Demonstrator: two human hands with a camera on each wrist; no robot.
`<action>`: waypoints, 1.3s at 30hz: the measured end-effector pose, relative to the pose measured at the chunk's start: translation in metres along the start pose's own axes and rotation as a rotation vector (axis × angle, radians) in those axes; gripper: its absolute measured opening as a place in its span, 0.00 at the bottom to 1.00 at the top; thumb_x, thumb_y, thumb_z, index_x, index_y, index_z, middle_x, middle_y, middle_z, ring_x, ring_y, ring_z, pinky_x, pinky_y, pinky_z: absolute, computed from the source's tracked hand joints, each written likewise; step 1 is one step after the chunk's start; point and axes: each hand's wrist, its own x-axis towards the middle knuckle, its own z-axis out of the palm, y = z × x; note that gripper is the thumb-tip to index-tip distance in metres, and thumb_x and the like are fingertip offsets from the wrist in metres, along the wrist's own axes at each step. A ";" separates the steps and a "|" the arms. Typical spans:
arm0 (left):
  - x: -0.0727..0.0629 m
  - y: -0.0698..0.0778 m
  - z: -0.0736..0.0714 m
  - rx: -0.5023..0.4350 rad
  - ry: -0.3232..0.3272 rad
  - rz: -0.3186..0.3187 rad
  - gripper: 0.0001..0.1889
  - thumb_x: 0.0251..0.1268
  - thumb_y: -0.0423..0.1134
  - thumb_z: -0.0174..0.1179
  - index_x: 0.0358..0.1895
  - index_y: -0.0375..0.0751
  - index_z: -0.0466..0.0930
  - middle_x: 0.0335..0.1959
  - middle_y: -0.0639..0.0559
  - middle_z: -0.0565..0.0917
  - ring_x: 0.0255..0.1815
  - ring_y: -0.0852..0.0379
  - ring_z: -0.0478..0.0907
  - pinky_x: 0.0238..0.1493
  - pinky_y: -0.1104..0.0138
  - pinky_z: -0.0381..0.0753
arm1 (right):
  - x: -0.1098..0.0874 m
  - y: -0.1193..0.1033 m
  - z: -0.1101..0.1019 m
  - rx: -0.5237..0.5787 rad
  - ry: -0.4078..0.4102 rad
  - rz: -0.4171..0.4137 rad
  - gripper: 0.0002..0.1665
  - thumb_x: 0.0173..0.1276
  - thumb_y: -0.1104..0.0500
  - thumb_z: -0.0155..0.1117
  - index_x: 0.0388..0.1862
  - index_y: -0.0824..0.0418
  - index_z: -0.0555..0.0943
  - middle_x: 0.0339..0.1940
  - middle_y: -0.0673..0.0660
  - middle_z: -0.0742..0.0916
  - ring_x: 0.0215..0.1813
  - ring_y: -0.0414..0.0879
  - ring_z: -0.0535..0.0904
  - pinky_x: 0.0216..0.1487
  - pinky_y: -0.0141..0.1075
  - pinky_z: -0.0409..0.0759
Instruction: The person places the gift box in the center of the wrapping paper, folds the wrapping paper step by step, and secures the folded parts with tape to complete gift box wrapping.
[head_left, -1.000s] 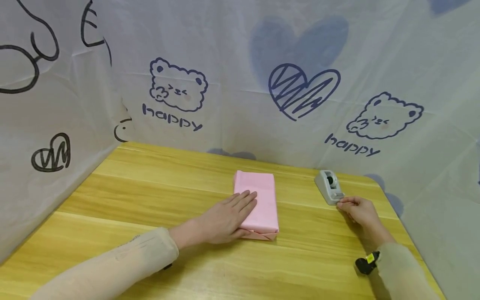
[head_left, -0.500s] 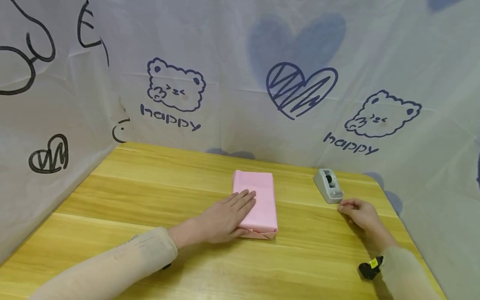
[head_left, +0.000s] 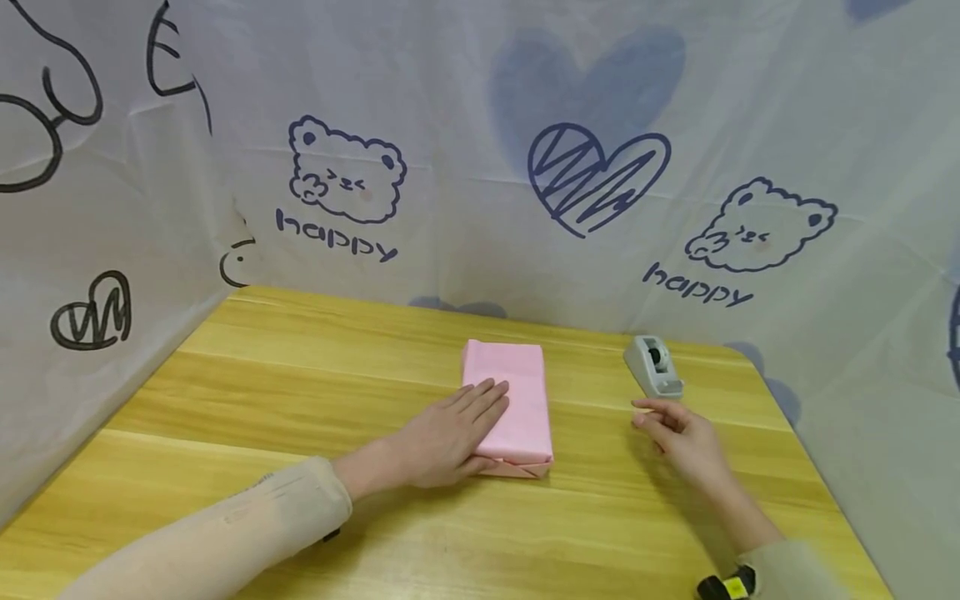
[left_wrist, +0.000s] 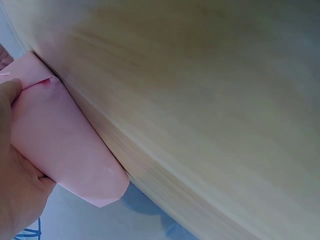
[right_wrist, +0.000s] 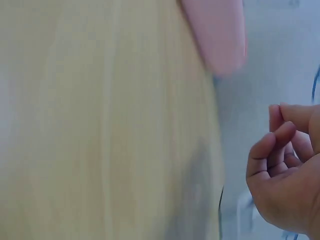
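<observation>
A box wrapped in pink paper (head_left: 517, 404) lies on the wooden table, its near end showing folded paper flaps. My left hand (head_left: 442, 437) rests on its left part with fingers straight across the top; in the left wrist view the thumb reaches the folded end of the pink box (left_wrist: 65, 130). My right hand (head_left: 686, 442) is raised between the box and a grey tape dispenser (head_left: 654, 367), thumb and index fingertips pinched together. A faint pale bit, seemingly clear tape, shows at those fingertips. In the right wrist view the other fingers of the right hand (right_wrist: 285, 170) are curled.
The light wooden table (head_left: 300, 367) meets a white cloth backdrop (head_left: 465, 217) with printed bears and hearts at its far edge. Another cloth wall (head_left: 172, 225) stands along the left side. A black wrist camera (head_left: 723, 586) sits at the right sleeve.
The right hand has left the front of the tape dispenser and moved left toward the box, fingertips still pinched. The left hand has stayed on the box.
</observation>
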 end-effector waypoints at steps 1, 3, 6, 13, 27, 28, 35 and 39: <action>0.000 0.000 0.000 0.000 0.004 0.001 0.43 0.81 0.60 0.48 0.82 0.30 0.52 0.84 0.34 0.53 0.84 0.40 0.51 0.83 0.54 0.52 | -0.004 -0.006 0.006 0.030 -0.006 -0.020 0.25 0.78 0.54 0.66 0.66 0.67 0.80 0.37 0.46 0.88 0.28 0.40 0.73 0.27 0.32 0.76; 0.000 0.000 0.000 0.002 0.008 0.002 0.42 0.81 0.60 0.48 0.82 0.30 0.52 0.84 0.34 0.53 0.84 0.40 0.51 0.83 0.54 0.53 | -0.012 -0.018 0.020 0.086 -0.031 -0.059 0.26 0.78 0.57 0.65 0.70 0.66 0.78 0.38 0.44 0.88 0.28 0.39 0.72 0.28 0.32 0.75; 0.000 0.000 -0.001 -0.003 0.007 0.002 0.42 0.81 0.60 0.49 0.82 0.30 0.52 0.84 0.34 0.53 0.84 0.40 0.51 0.83 0.54 0.53 | -0.025 -0.033 0.042 0.144 -0.059 -0.090 0.30 0.76 0.62 0.66 0.75 0.62 0.74 0.38 0.47 0.89 0.27 0.38 0.72 0.28 0.30 0.74; 0.002 0.002 -0.001 -0.004 -0.009 -0.031 0.43 0.81 0.61 0.48 0.82 0.31 0.52 0.85 0.36 0.51 0.85 0.41 0.49 0.84 0.55 0.51 | -0.055 -0.056 0.092 0.262 -0.108 -0.163 0.32 0.74 0.66 0.66 0.76 0.64 0.72 0.44 0.61 0.89 0.26 0.38 0.76 0.28 0.28 0.79; 0.001 0.007 -0.001 -0.063 0.036 -0.074 0.45 0.80 0.62 0.49 0.83 0.30 0.49 0.84 0.35 0.52 0.84 0.39 0.51 0.83 0.52 0.51 | -0.073 -0.060 0.128 0.458 -0.301 -0.080 0.45 0.76 0.69 0.60 0.85 0.67 0.50 0.58 0.74 0.85 0.29 0.39 0.77 0.31 0.28 0.78; 0.000 0.007 -0.001 -0.065 0.040 -0.071 0.45 0.79 0.62 0.50 0.83 0.30 0.49 0.84 0.35 0.51 0.84 0.39 0.51 0.83 0.52 0.51 | -0.073 -0.061 0.129 0.462 -0.306 -0.065 0.46 0.76 0.69 0.60 0.85 0.67 0.49 0.58 0.74 0.85 0.28 0.39 0.78 0.31 0.28 0.78; -0.002 0.004 0.002 -0.085 0.098 -0.041 0.47 0.78 0.60 0.53 0.82 0.29 0.46 0.84 0.33 0.52 0.83 0.37 0.52 0.83 0.50 0.53 | -0.072 -0.063 0.130 0.466 -0.321 0.040 0.48 0.75 0.68 0.61 0.86 0.64 0.47 0.56 0.67 0.87 0.27 0.40 0.80 0.30 0.29 0.78; -0.002 0.001 0.005 -0.070 0.153 0.000 0.45 0.77 0.59 0.55 0.81 0.30 0.49 0.81 0.33 0.57 0.82 0.36 0.56 0.82 0.49 0.57 | -0.071 -0.064 0.129 0.479 -0.340 0.063 0.49 0.75 0.68 0.61 0.86 0.63 0.45 0.57 0.67 0.87 0.26 0.40 0.80 0.30 0.29 0.78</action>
